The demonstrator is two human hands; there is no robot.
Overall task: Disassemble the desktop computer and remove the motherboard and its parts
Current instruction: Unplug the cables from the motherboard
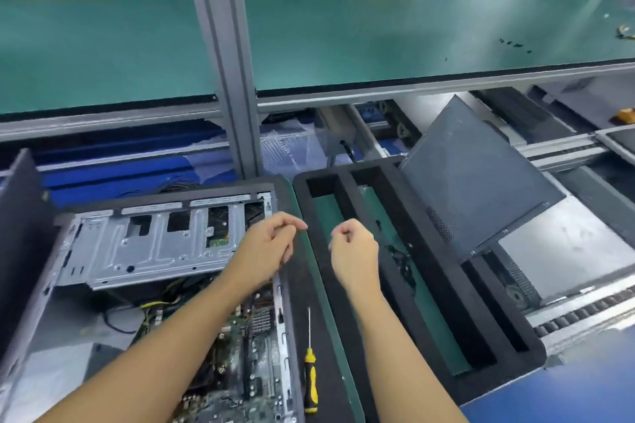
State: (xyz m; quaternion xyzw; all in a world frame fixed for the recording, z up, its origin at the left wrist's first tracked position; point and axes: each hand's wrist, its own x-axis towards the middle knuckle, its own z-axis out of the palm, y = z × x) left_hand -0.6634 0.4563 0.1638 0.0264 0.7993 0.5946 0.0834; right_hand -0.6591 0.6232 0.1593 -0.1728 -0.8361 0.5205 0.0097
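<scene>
The open desktop case [44,319] lies on its side at the left. A silver drive cage [144,251] spans its top, and the green motherboard [247,354] with cables shows below it. My left hand [271,244] hovers over the case's right edge, its fingers loosely curled with nothing in them. A little to the right, my right hand [354,251] is in the air above the black foam tray [343,189], fingers curled in with nothing visible in them. A yellow and black screwdriver [310,378] lies on the mat between case and tray.
The grey side panel [481,189] leans tilted over the tray's far right corner. A small dark tangle [400,261] sits in a tray slot. A green shelf [343,38] and a metal post [226,79] stand behind; conveyor rollers [584,316] run at the right.
</scene>
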